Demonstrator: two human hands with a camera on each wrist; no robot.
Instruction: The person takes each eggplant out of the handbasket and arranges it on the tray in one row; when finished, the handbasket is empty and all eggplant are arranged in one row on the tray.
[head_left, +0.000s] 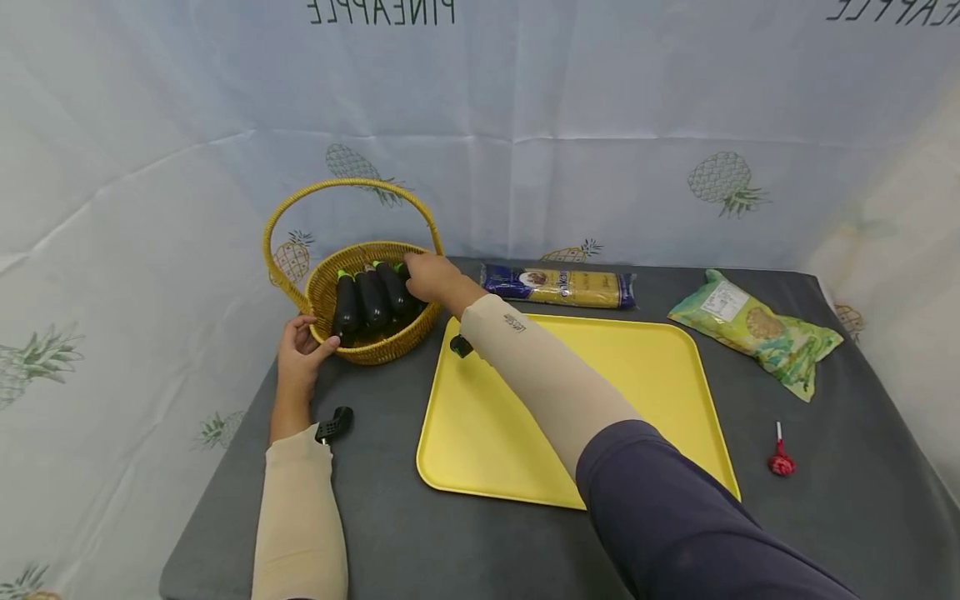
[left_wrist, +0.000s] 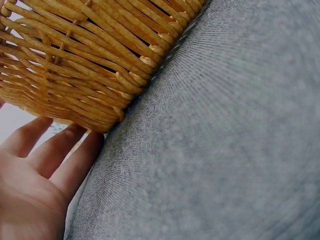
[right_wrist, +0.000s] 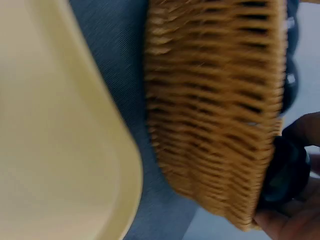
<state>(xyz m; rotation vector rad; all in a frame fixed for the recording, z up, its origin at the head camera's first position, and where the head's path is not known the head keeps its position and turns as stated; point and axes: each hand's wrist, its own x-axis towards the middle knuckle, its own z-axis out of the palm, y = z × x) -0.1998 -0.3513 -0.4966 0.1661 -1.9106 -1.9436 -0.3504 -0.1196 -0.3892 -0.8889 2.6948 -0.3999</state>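
A yellow wicker basket (head_left: 384, 348) with a tall arched handle stands at the back left of the table, several dark eggplants (head_left: 347, 306) side by side in it. My left hand (head_left: 298, 358) holds the basket's front left rim, thumb at the edge; the left wrist view shows its fingers (left_wrist: 75, 170) against the woven side. At the basket's right end, my right hand (head_left: 433, 279) grips an eggplant (right_wrist: 286, 172) at the rim. The head view mostly hides that eggplant behind the hand; in the right wrist view fingers and thumb curl round it.
A yellow tray (head_left: 480, 433) lies right of the basket, under my right forearm. Behind it is a spaghetti packet (head_left: 581, 287). Farther right are a green snack bag (head_left: 757, 325) and a red lollipop (head_left: 782, 460). A pineapple-print cloth (head_left: 600, 192) hangs behind the table.
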